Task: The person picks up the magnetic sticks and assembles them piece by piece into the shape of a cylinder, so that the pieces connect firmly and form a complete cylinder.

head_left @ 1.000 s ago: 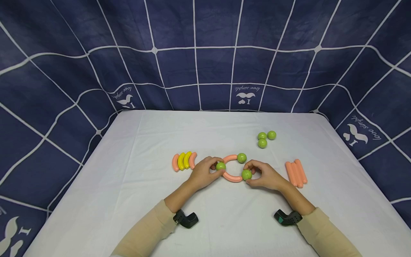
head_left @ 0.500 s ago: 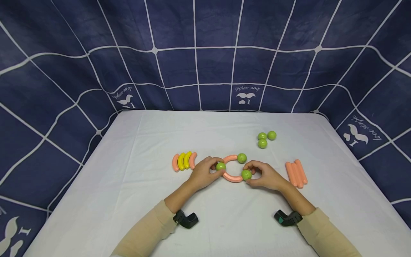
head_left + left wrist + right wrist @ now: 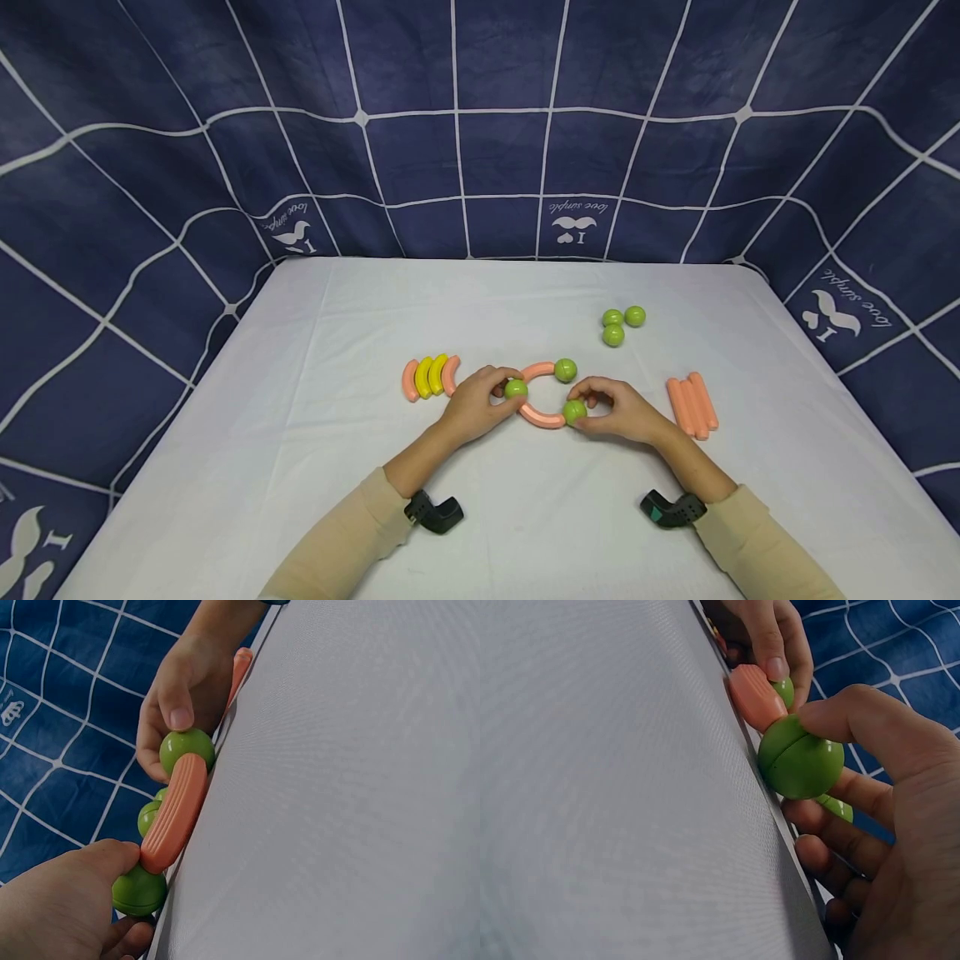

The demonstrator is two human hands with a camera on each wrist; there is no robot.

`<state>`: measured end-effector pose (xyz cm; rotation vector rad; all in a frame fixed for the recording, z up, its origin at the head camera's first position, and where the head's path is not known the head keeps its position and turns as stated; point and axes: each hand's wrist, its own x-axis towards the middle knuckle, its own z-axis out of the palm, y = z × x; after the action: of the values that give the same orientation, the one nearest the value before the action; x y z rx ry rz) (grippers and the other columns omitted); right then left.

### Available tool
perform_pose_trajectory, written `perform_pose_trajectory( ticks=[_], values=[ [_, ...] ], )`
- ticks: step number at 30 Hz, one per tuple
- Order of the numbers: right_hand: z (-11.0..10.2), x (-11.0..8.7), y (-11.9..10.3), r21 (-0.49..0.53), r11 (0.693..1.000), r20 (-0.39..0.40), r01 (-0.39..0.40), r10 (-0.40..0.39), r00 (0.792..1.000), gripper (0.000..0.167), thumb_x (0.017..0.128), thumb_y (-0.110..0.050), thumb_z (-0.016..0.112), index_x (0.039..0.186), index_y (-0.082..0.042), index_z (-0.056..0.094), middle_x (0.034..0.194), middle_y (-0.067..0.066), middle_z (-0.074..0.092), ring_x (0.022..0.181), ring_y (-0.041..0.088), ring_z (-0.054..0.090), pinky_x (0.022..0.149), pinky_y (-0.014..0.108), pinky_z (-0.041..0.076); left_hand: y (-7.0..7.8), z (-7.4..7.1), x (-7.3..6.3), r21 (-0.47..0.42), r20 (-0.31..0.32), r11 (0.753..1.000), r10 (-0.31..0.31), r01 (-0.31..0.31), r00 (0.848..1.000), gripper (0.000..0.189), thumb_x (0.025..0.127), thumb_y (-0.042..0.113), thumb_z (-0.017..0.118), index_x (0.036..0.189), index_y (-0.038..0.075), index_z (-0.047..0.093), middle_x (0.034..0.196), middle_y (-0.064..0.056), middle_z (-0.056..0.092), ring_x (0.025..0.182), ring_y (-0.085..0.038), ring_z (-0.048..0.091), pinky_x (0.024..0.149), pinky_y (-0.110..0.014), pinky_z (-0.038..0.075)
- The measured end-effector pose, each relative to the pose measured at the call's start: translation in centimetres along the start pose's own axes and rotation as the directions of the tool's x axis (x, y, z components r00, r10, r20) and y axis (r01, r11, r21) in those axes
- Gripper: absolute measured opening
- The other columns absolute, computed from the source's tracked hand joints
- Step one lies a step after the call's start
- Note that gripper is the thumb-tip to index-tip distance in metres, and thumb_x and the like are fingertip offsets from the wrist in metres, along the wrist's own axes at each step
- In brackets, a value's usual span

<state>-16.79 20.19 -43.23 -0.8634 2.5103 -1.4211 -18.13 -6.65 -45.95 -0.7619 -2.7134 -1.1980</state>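
Note:
My left hand (image 3: pixel 477 403) pinches a green ball (image 3: pixel 516 389) between thumb and fingers. Another green ball (image 3: pixel 574 412) is pinched in my right hand (image 3: pixel 621 408). A curved orange-pink ribbed piece (image 3: pixel 542 417) runs between these two balls along the near side, one end at each; the right wrist view shows its end against the right ball (image 3: pixel 801 757). From the left ball, a second curved pink piece (image 3: pixel 537 370) reaches along the far side to a third green ball (image 3: pixel 566 370). Together they form a partial ring with a gap on the right.
Left of the ring lies a row of curved pieces, pink outside and yellow (image 3: pixel 431 376) in the middle. Three loose green balls (image 3: pixel 613 335) sit at the back right. Several straight pink sticks (image 3: pixel 692 406) lie beside my right forearm. Everything rests on a white-covered table (image 3: pixel 360 308).
My right hand has shifted its ball slightly left and toward me, and the near curved piece's right end has swung a little with it. My left hand stays in place.

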Motion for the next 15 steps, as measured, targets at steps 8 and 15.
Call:
perform_pose_trajectory(
  ticks=[8,15],
  values=[
    [0.1,0.0,2.7,0.064,0.994,0.004,0.091,-0.091,0.996,0.026,0.079,0.0,0.078,0.103,-0.006,0.07,0.096,0.007,0.067,0.085,0.025,0.057,0.076,0.029,0.048,0.0,0.0,0.0,0.01,0.002,1.0,-0.014,0.014,1.0,0.031,0.09,0.032,0.07,0.117,0.017,0.067,0.086,0.003,0.054,0.079,-0.011,0.05,0.07,-0.026,0.043],
    [0.1,0.0,2.9,0.086,0.993,0.011,0.087,-0.088,0.996,0.024,0.081,0.0,0.077,0.104,-0.005,0.07,0.097,0.009,0.067,0.084,0.024,0.057,0.076,0.028,0.048,0.1,0.0,-0.1,0.01,0.004,1.0,-0.014,0.013,1.0,0.031,0.09,0.032,0.07,0.117,0.018,0.067,0.086,0.003,0.054,0.078,-0.011,0.05,0.07,-0.026,0.043]
  ],
)
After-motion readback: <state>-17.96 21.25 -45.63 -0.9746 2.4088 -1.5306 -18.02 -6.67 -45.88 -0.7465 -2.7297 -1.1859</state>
